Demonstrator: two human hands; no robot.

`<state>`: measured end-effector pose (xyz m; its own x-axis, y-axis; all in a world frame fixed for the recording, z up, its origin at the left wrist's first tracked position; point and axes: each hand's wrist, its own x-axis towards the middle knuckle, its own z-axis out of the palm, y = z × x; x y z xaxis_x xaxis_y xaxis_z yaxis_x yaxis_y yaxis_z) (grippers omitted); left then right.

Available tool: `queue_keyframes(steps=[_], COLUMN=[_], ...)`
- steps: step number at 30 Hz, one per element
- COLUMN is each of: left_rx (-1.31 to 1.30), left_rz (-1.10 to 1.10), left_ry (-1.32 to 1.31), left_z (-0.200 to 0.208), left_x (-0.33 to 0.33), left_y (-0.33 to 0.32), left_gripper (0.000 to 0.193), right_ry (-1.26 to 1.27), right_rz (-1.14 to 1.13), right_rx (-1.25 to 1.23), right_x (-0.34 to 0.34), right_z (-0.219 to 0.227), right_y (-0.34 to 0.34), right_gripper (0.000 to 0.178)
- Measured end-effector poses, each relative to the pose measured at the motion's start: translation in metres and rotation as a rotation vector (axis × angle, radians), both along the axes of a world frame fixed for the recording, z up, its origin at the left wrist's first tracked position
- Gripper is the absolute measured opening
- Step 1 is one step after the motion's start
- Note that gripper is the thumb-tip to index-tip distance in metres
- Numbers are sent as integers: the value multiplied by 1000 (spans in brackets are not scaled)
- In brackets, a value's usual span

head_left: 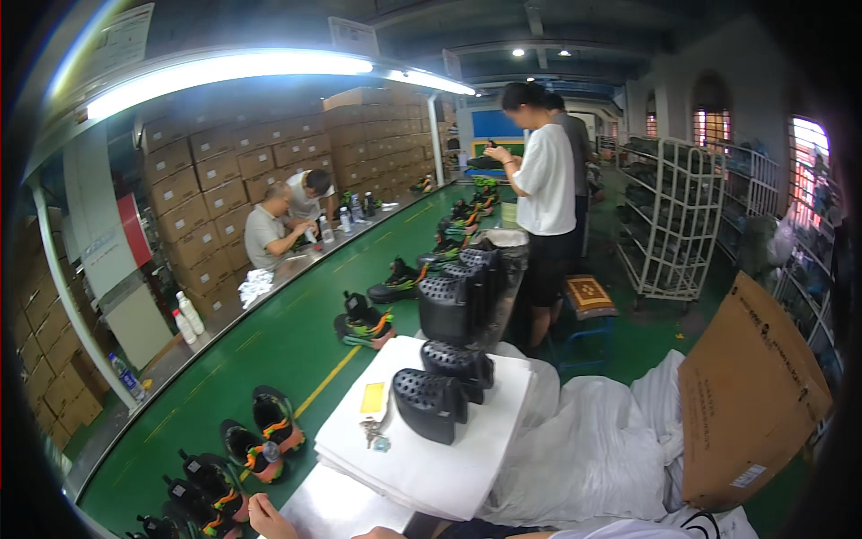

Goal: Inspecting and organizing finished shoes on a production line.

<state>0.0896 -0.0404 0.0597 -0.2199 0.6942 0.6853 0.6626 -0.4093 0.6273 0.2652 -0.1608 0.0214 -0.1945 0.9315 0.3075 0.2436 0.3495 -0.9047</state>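
My left hand [269, 518] is at the lower edge, beside a row of black shoes with orange and green trim. Its visible fingers are curled together, next to the sole of the nearest shoe [212, 481]; what they hold, if anything, is hidden. Of my right hand [379, 534] only a sliver shows at the bottom edge, its fingers out of sight. Two more shoes [272, 415] stand just ahead on the green conveyor belt [310, 337]. Black perforated shoe-shaped forms [429, 404] rest on a stack of white sheets [359, 454], next to keys [371, 434] and a yellow-and-white tag [372, 398].
More shoes [364, 321] line the belt farther off. A person in white [545, 180] stands at its right side; two people [269, 235] work across it. White sacks [584, 445] and an open carton [750, 395] lie at my right. Wheeled racks [669, 220] stand behind.
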Motion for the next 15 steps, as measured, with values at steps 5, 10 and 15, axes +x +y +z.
queue_keyframes(steps=[5,10,15], left_rx=[-21,-180,-151], left_rz=[-3,-173,-54], left_ry=[-41,-625,-628], left_z=[-39,1,-14], left_x=[-20,8,-9], left_y=[22,-9,6], left_gripper=[23,27,32], right_ry=[28,34,26], right_rz=[83,38,59], right_rx=[-63,44,20], right_x=[5,7,10], right_z=[17,-3,11], right_y=[-6,-4,-6], right_gripper=[24,26,26])
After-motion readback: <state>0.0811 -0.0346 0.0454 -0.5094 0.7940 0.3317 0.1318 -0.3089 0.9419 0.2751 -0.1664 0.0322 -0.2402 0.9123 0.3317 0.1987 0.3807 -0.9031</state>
